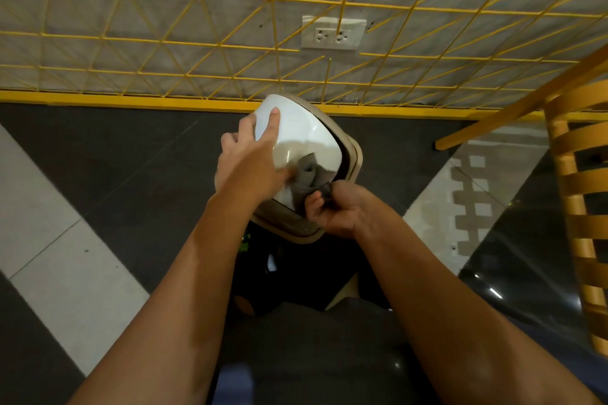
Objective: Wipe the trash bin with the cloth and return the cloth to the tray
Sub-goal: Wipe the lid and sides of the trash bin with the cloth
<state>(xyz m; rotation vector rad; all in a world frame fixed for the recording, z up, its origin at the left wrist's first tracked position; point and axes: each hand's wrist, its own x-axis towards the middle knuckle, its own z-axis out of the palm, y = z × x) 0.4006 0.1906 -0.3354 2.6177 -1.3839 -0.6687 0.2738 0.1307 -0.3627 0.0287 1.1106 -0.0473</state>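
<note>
Mid-wipe, the left hand (250,161) rests with fingers spread on top of the trash bin (306,131) while the right hand (339,209) grips the cloth (309,174) against it, likely needing a sweep across the rest next.

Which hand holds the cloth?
The right hand, its fingers curled round the grey cloth; the left hand holds no cloth and rests on the white lid.
</note>
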